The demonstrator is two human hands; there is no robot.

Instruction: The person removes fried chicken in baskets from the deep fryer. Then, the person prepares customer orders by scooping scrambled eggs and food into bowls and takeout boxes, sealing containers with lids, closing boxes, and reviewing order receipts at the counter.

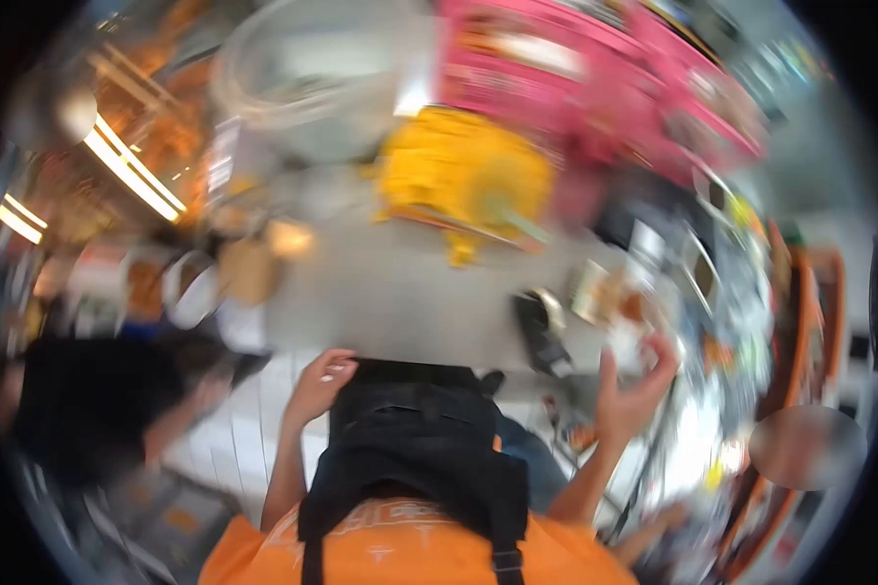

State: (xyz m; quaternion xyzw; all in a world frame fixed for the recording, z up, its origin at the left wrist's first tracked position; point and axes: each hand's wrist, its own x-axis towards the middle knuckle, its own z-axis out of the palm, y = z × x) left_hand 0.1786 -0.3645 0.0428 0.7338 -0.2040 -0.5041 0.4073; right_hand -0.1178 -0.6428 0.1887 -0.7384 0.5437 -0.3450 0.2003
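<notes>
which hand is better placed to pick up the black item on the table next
Probably the right hand: it is nearer the black item, and its fingers look spread, though blurred. The left hand is farther off, on the other side of the apron.

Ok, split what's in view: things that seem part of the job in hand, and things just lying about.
Probably the job, being nearest the right hand:
blurred small items
dark object on the table

Probably just lying about:
yellow bundle
pink crates
round tub

Blur hides whether that hand touches anything.
</notes>
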